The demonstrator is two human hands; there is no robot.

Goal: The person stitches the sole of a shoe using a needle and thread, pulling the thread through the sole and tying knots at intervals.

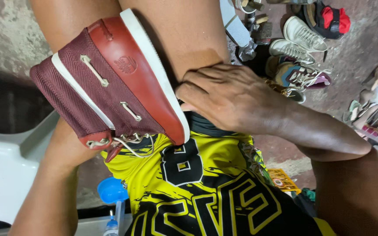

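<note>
the boat shoe (pixel 110 83) lies left of the right hand (pixel 228 96), with sneakers (pixel 300 48) behind on the floor (pixel 359 48).
</note>
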